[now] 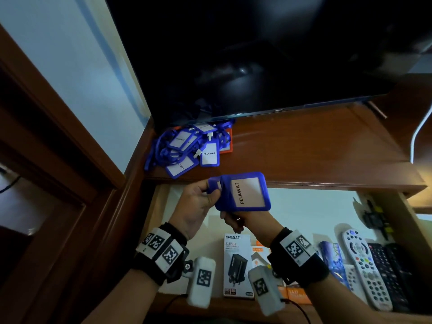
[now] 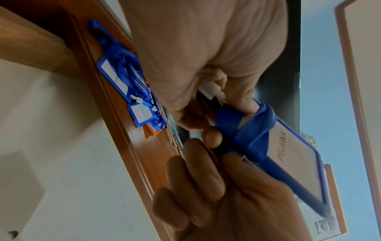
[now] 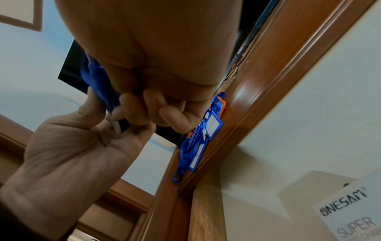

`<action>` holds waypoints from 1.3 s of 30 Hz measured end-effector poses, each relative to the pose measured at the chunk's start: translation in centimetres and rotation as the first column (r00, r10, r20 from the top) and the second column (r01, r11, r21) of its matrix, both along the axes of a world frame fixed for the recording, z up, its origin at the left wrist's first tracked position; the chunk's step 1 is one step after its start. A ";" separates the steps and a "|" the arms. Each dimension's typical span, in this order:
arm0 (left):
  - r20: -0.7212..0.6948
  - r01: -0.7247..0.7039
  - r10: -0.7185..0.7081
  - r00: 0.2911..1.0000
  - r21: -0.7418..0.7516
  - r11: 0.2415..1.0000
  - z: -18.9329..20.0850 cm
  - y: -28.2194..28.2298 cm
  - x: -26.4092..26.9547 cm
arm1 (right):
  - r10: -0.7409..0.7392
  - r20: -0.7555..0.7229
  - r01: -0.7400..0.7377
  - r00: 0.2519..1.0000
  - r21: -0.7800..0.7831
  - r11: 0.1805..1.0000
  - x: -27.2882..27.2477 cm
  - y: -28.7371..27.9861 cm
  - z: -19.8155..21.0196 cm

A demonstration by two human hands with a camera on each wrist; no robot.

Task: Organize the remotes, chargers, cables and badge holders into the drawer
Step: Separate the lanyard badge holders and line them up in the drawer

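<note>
Both hands hold one blue badge holder (image 1: 245, 192) with a "PELAWAT" card above the open drawer (image 1: 315, 211). Its blue lanyard (image 2: 255, 128) is wound round the holder's end. My left hand (image 1: 210, 190) pinches the lanyard and the white clip (image 2: 212, 91) at that end. My right hand (image 1: 233, 218) grips the holder from below, fingers curled (image 3: 144, 110). A pile of blue badge holders (image 1: 187, 148) with tangled lanyards lies on the wooden top, far left, under the TV. In the drawer lie a white remote (image 1: 364, 270), black remotes (image 1: 392, 277) and an ONESAM charger box (image 1: 237, 265).
A dark TV (image 1: 257, 54) stands on the wooden top (image 1: 304, 146) behind the drawer. Orange boxes (image 1: 259, 253) and a blue box (image 1: 332, 260) sit between charger box and remotes. Dark cables (image 1: 374, 216) lie at the drawer's far right. A white cable (image 1: 418, 134) hangs at the right.
</note>
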State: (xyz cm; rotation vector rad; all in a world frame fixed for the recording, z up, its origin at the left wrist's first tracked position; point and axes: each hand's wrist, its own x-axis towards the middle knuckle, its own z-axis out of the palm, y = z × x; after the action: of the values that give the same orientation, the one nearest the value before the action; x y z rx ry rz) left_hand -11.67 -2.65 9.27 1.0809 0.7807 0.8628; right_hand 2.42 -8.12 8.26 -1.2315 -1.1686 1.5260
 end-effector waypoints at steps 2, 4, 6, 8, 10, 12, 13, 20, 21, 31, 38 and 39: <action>-0.063 -0.017 0.019 0.998 0.038 0.999 -0.1 -0.1 -0.1 | 0.056 -0.038 -0.056 0.998 -0.005 0.998 0.6 -0.1 -0.2; -0.101 -0.064 0.068 0.993 0.047 0.997 -0.3 0.2 -0.3 | 0.048 -0.043 -0.050 0.998 -0.035 0.998 1.9 0.2 -0.9; -0.171 -0.139 0.147 0.974 0.059 0.989 -0.6 0.7 -0.8 | -0.046 0.038 0.048 0.998 -0.056 0.997 3.5 1.0 -2.1; -0.280 -0.167 0.187 0.942 0.094 0.981 -1.1 1.1 -1.6 | -0.210 0.250 0.215 0.945 0.007 0.977 5.5 2.2 -3.7; -0.490 -0.114 0.177 0.854 0.155 0.981 -2.7 1.5 -2.7 | -0.388 0.493 0.344 0.778 0.182 0.921 7.7 3.5 -5.4; -0.718 0.019 0.134 0.683 0.200 0.980 -4.9 1.9 -3.7 | -0.444 0.716 0.315 0.539 0.318 0.894 9.9 4.6 -6.8; -0.804 0.100 0.109 0.584 0.205 0.974 -5.9 1.9 -4.1 | -0.422 0.792 0.283 0.441 0.324 0.903 11.0 5.1 -7.7; -0.997 0.466 -0.041 -0.063 -0.066 0.882 -11.0 0.0 -3.2 | -0.056 0.968 0.157 0.244 0.017 0.987 13.6 7.0 -9.5; -0.990 0.486 -0.058 -0.127 -0.113 0.867 -11.8 -0.3 -2.9 | 0.020 0.971 0.132 0.239 -0.053 0.990 13.6 7.1 -9.8; -0.932 0.586 -0.253 -0.261 -0.361 0.726 -16.8 -1.4 0.2 | 0.145 0.987 0.029 0.068 -0.147 0.989 13.2 6.8 -10.6; -0.961 0.482 -0.249 -0.118 -0.274 0.832 -18.1 -1.2 0.5 | 0.139 0.990 -0.002 0.002 -0.139 0.990 13.3 6.7 -10.5; -0.964 0.461 -0.248 -0.094 -0.263 0.848 -18.3 -1.3 0.4 | 0.131 0.991 -0.005 -0.011 -0.131 0.991 13.2 6.7 -10.5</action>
State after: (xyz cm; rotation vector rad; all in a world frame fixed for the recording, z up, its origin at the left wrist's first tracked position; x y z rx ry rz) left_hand -11.26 -3.95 -9.05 1.9696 1.4926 -0.6263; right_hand 15.62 -1.43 -2.20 -2.5719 -2.0624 0.3978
